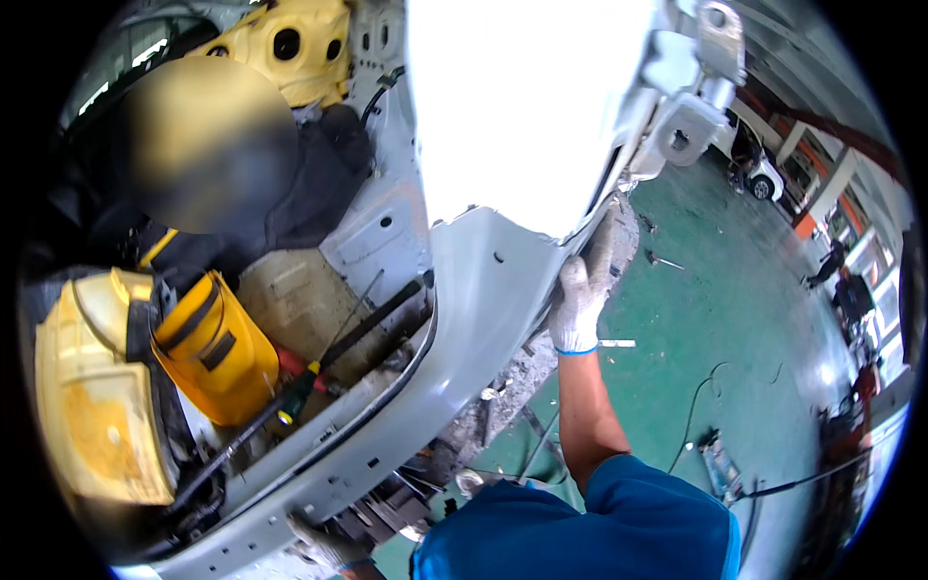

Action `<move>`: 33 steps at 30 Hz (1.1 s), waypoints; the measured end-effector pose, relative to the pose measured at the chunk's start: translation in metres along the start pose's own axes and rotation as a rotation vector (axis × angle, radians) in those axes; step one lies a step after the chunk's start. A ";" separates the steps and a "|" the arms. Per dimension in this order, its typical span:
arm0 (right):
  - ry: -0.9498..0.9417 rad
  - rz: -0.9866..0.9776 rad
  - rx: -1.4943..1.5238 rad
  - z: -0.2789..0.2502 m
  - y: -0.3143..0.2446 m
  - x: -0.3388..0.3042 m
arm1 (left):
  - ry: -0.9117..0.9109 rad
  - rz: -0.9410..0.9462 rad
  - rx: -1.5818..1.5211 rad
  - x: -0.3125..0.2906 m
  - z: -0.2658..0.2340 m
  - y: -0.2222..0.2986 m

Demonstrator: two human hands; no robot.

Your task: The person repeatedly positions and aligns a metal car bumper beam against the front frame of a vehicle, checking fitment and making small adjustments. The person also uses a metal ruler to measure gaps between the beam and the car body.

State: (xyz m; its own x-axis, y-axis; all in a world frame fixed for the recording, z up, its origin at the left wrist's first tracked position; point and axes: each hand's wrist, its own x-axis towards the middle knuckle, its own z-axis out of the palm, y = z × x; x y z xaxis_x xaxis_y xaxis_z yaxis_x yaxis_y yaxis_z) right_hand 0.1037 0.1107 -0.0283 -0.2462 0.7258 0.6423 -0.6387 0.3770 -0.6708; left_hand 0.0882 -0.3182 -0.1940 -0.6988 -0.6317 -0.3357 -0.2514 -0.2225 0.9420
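A bare grey car body frame (483, 251) stands in front of me, its pillar rising to a glaring white area and its sill curving down to the left. My right hand (580, 307), in a white knit glove with a blue cuff, lies along the pillar's outer edge. Its fingers stretch upward and the thumb stands apart. Low at the left, my left hand (327, 546), gloved too, rests against the outer side of the sill (372, 462) with fingers extended. Inside the sill lies a screwdriver (298, 394) with a green and yellow handle, beside a long black bar (372, 321).
A yellow pouch-like piece (217, 348) and yellowed foam (106, 396) fill the cabin's left. Dark material (329, 169) lies beyond, partly under a blurred patch. On the green floor (667, 319) are a hammer-like tool (665, 261), a cable and a jack-like device (718, 466). A white car (764, 184) stands far off.
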 end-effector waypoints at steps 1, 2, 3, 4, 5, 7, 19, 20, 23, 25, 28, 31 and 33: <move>0.030 -0.005 0.003 -0.001 0.001 0.001 | -0.013 -0.046 -0.070 0.006 0.000 -0.003; 0.030 -0.014 0.008 -0.005 0.001 0.003 | -0.031 -0.100 -0.137 0.011 0.002 -0.008; 0.057 0.000 -0.011 -0.004 -0.004 0.003 | -0.126 -0.069 -0.189 0.039 -0.015 -0.038; 0.069 -0.015 -0.050 -0.007 -0.007 0.003 | -0.254 -0.029 -0.160 0.036 -0.021 -0.039; 0.077 -0.025 -0.087 -0.008 -0.010 0.002 | -0.266 -0.058 -0.150 0.039 -0.024 -0.041; 0.072 -0.068 -0.064 -0.011 -0.017 0.004 | -0.297 -0.123 -0.129 0.048 -0.024 -0.048; 0.092 -0.062 -0.340 -0.032 -0.013 0.008 | -0.558 -0.085 -0.224 0.018 -0.006 -0.026; 0.082 -0.055 -0.324 -0.025 -0.011 0.007 | -0.538 -0.049 -0.217 0.011 -0.008 -0.016; 0.050 -0.058 -0.394 -0.019 -0.028 0.012 | -0.496 0.012 -0.177 0.008 -0.009 -0.016; 0.066 -0.064 -0.352 -0.019 -0.026 0.016 | -0.468 0.034 -0.150 0.010 -0.010 -0.019; 0.097 -0.049 -0.114 -0.008 -0.024 0.016 | -0.407 0.069 -0.121 0.008 -0.013 -0.017; 0.102 -0.048 -0.109 -0.003 -0.017 0.013 | -0.341 0.040 -0.174 0.015 -0.015 -0.019; 0.095 -0.042 -0.121 -0.002 -0.017 0.013 | -0.283 -0.082 -0.299 0.027 -0.013 -0.027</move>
State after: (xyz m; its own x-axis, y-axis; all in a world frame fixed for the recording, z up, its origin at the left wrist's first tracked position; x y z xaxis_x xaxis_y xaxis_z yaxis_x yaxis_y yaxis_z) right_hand 0.1127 0.1152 -0.0091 -0.1469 0.7569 0.6368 -0.5532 0.4709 -0.6872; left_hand 0.0850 -0.3384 -0.2283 -0.8514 -0.3831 -0.3583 -0.1376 -0.4959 0.8574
